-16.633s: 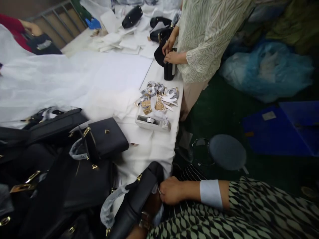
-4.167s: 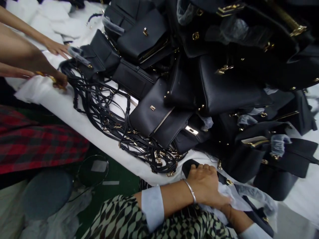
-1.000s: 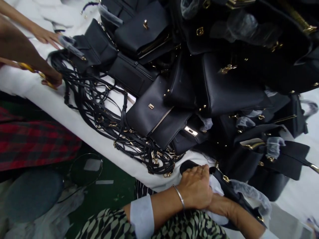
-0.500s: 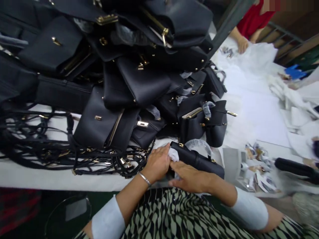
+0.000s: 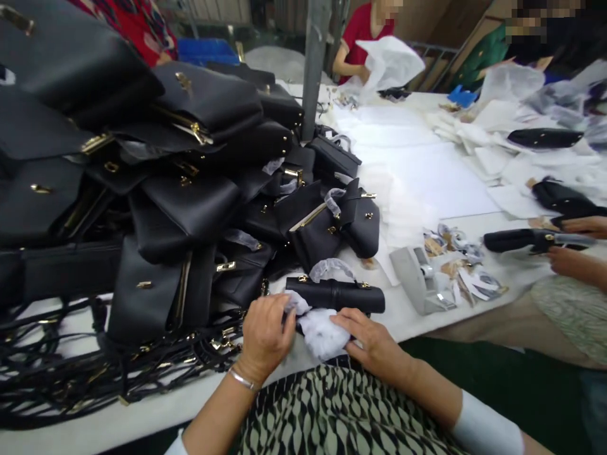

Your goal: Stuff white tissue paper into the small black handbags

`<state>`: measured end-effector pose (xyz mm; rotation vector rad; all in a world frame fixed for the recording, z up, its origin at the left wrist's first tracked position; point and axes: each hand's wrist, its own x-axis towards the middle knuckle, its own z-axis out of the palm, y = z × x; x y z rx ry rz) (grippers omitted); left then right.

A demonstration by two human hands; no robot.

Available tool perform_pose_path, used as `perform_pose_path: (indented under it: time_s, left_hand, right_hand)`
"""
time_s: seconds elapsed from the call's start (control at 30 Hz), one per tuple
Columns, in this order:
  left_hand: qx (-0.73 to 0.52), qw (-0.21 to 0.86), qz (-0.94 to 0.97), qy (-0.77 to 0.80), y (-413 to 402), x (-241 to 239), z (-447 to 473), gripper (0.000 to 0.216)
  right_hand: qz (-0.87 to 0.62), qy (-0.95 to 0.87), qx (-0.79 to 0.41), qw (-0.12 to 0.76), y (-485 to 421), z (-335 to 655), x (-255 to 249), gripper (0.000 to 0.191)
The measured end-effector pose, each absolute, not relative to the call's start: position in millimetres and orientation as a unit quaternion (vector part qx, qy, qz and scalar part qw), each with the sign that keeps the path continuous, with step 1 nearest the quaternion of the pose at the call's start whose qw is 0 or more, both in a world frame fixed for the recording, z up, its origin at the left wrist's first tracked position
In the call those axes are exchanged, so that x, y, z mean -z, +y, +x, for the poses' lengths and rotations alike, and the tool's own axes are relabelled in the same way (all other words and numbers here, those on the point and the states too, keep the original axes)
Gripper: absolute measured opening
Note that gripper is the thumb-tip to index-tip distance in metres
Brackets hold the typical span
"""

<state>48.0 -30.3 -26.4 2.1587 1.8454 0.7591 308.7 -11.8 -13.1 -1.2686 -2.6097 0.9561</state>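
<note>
The left hand [image 5: 265, 335] sits at the near edge of the worktop [image 5: 422, 319], fingers curled around one end of a wad of white tissue paper [image 5: 322, 330]. The right hand [image 5: 372, 341] lies just at 3 o'clock of it, fingers spread and pressing on the other end of the same wad. A thin metal bangle [image 5: 243, 379] circles the left wrist.

Touching the paper at its 12 o'clock side lies a small black handbag [image 5: 339, 295], flat on the worktop, with gold fittings and its handle wrapped in clear foam [image 5: 329, 268].

At 10 o'clock of the hands rises a big heap of black handbags [image 5: 180, 183], stacked several deep. At 9 o'clock a tangle of black straps [image 5: 95, 360] with gold clips spreads along the worktop edge.

At 2 o'clock of the small handbag stands a grey tape dispenser [image 5: 420, 278], with a scatter of paper tags [image 5: 458, 253] just beyond it. Further toward 1 o'clock lie flat white sheets [image 5: 427, 170].

At 3 o'clock, well apart, a co-worker's hands [image 5: 576, 243] hold another black bag [image 5: 519, 240]. At 12 o'clock, on the far side, a person in a red top [image 5: 363, 35] handles a white cover [image 5: 391, 60].
</note>
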Motion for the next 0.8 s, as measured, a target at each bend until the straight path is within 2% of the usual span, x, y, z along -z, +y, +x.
perform_pose_path:
  time_s: [0.07,0.17,0.27,0.4,0.57,0.7,0.8]
  left_hand:
    - [-0.246,0.131,0.807,0.520,-39.4,14.1,50.2,0.027]
    - [-0.170,0.175,0.868,0.433,-46.5,6.4,60.7,0.039]
    - [-0.104,0.176,0.868,0.452,-42.9,12.2,76.8,0.055]
    - [-0.071,0.191,0.848,0.490,-27.2,21.2,88.5,0.041]
    - [-0.063,0.248,0.805,0.535,-5.3,20.2,84.7,0.043]
    - [-0.007,0.191,0.810,0.555,5.0,16.8,96.1,0.042]
    - [0.037,0.148,0.823,0.547,7.7,13.1,106.7,0.041]
  right_hand:
    - [-0.427,-0.842,-0.318,0.088,-8.2,306.0,20.0,0.043]
    - [-0.423,-0.833,-0.335,0.123,-2.2,306.1,22.4,0.035]
    - [-0.436,-0.816,-0.364,0.108,0.9,303.5,18.3,0.025]
    - [-0.518,-0.785,-0.326,0.093,-3.4,304.6,12.6,0.022]
    - [-0.507,-0.820,-0.260,0.058,-19.4,329.1,18.7,0.031]
    - [-0.464,-0.851,-0.241,0.052,-23.8,335.3,27.8,0.022]
    - [-0.425,-0.863,-0.262,0.080,-24.5,330.6,30.9,0.025]
